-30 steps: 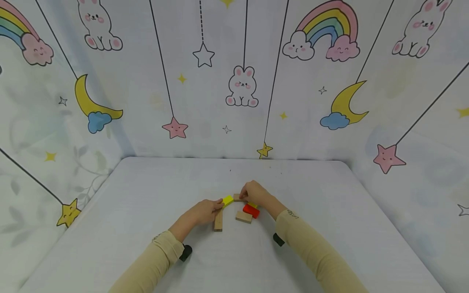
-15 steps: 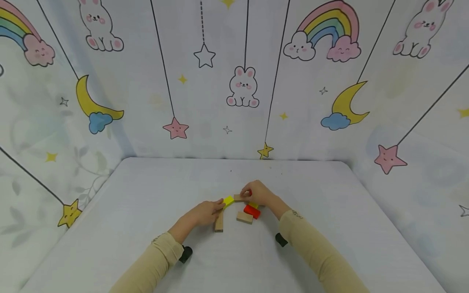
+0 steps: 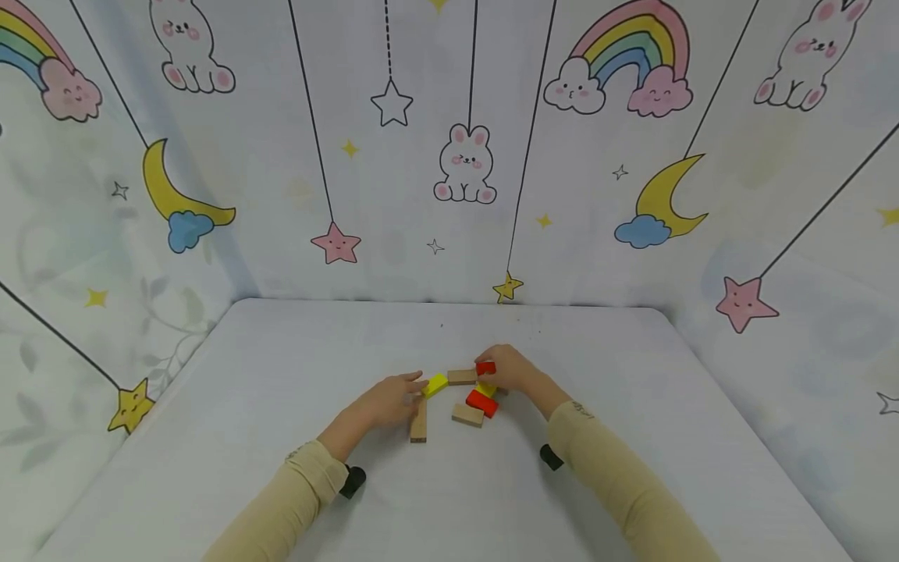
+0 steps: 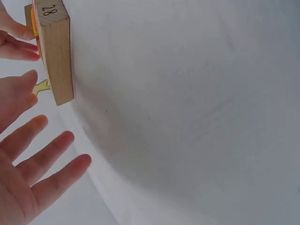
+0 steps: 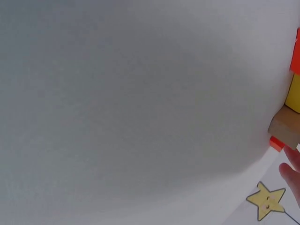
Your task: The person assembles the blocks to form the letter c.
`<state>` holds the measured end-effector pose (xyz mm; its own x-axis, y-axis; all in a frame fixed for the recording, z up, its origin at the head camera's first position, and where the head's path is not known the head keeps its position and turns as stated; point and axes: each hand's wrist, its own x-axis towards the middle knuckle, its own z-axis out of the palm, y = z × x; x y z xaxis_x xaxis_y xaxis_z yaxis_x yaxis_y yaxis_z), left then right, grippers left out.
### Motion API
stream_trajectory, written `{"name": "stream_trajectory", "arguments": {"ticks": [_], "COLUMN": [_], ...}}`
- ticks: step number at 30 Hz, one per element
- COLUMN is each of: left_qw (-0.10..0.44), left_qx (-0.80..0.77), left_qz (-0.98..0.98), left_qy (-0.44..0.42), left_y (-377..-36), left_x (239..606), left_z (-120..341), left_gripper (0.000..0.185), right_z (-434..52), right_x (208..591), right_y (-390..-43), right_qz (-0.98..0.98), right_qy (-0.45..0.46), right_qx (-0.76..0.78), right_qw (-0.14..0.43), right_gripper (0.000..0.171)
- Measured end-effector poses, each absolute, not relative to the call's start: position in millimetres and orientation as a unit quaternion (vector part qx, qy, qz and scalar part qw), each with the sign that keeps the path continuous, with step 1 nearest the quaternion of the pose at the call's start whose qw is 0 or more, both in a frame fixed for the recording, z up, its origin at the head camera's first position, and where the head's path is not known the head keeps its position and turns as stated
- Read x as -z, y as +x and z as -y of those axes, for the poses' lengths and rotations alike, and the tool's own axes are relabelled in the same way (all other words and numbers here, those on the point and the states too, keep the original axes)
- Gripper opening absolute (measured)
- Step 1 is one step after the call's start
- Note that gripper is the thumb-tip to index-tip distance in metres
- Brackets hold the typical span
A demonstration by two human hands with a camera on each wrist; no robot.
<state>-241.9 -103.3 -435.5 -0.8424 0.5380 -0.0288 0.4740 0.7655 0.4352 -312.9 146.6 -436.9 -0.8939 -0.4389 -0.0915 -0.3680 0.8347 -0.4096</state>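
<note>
My left hand [image 3: 390, 400] has its fingers spread, beside a plain wooden block [image 3: 418, 425] and a yellow block [image 3: 435, 385]. In the left wrist view its fingers [image 4: 51, 161] are extended and hold nothing. My right hand [image 3: 511, 367] pinches a small red block [image 3: 486, 368] just right of another wooden block [image 3: 462, 378]. Only fingertips of that hand [image 5: 293, 176] show in the right wrist view, by a wooden block [image 5: 285, 125]. Below the held block lie a second yellow block [image 3: 485, 389], a second red block [image 3: 481, 403] and a loose wooden block [image 3: 467, 415].
The blocks lie on a white-covered table [image 3: 337, 343]. Behind it hangs a printed backdrop [image 3: 407, 179] with bunnies, stars and moons. Dark wrist devices, the left one [image 3: 353, 481] and the right one [image 3: 551, 457], sit under the sleeves.
My right hand has shifted slightly right, bringing the red block into sight and uncovering the wooden block at the top. My left hand's fingers have lifted off the yellow block and spread.
</note>
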Motion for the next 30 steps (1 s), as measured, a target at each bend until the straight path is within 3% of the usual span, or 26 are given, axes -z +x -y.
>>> {"name": "stream_trajectory", "arguments": {"ticks": [9,19,30], "left_qw": [0.036,0.077,0.064], "left_qx": [-0.214,-0.165,-0.027], "left_qz": [-0.934,-0.927,-0.919], "left_qy": [0.285,0.326,0.389], "left_y": [-237.5,-232.9,-216.9], "left_x": [431.7,423.7,427.1], "left_z": [102.1,63.2,25.6], "left_gripper": [0.041,0.036,0.022], "right_z": [-150.1,-153.9,-160.1], "right_x": [435.2,437.3,434.0], "right_y": [-308.7,-308.0,-297.4], "right_qz": [-0.955,-0.957,-0.953], "right_qy": [-0.211,-0.214,-0.231], "right_qx": [0.174,0.156,0.163], "right_qw": [0.112,0.118,0.112], "right_gripper": [0.037,0.038,0.038]}}
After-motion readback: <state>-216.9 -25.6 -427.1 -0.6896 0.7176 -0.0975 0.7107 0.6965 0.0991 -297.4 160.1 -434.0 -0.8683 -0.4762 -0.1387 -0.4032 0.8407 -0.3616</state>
